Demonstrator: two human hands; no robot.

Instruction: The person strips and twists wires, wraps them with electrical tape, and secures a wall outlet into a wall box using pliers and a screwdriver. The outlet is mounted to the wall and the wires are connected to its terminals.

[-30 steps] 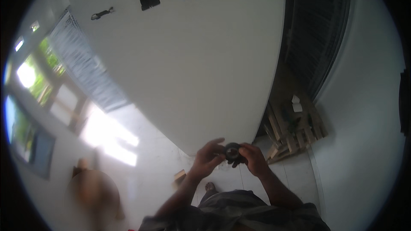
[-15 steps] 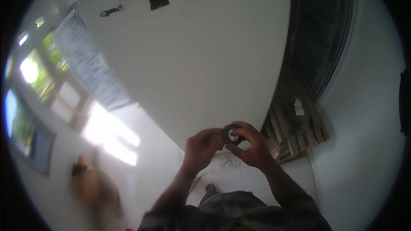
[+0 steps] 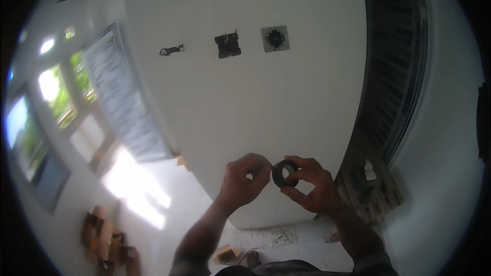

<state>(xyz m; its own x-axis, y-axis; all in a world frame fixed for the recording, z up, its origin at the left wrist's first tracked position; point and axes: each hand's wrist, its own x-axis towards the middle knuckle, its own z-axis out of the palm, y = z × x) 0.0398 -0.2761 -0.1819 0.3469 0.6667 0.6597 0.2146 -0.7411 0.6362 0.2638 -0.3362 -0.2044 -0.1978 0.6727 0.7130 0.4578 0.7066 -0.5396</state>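
The person (image 3: 199, 237) has both hands raised in front of the lower part of the white wall (image 3: 230, 107), and between them, before that same part of the wall, is a black roll of tape (image 3: 276, 178). The right hand (image 3: 319, 189) grips the roll from its right, the thumb below it and the other fingers over its rim and at its hole, so that the ring stands tilted with its opening in sight. The left hand (image 3: 243, 181) is curled closed, its fingertips meeting just beside the roll's left edge; whether they pinch an end of the tape cannot be told. On the upper part of the wall, in a row from left to right, are a short dark cable (image 3: 173, 50), a black square plate (image 3: 227, 45) and a grey square plate with a dark centre (image 3: 275, 39). To the left of the wall stands a long pale panel (image 3: 121, 94), with windows (image 3: 59, 94) farther out and brown wooden pieces (image 3: 106, 237) on the floor. To the right of the wall is a dark tall panel (image 3: 394, 56), and below that a wooden pallet (image 3: 391, 194) with a white object (image 3: 370, 172) at it. Near the wall's foot lie a small brown box (image 3: 225, 254) and, beside it, a foot (image 3: 253, 259).
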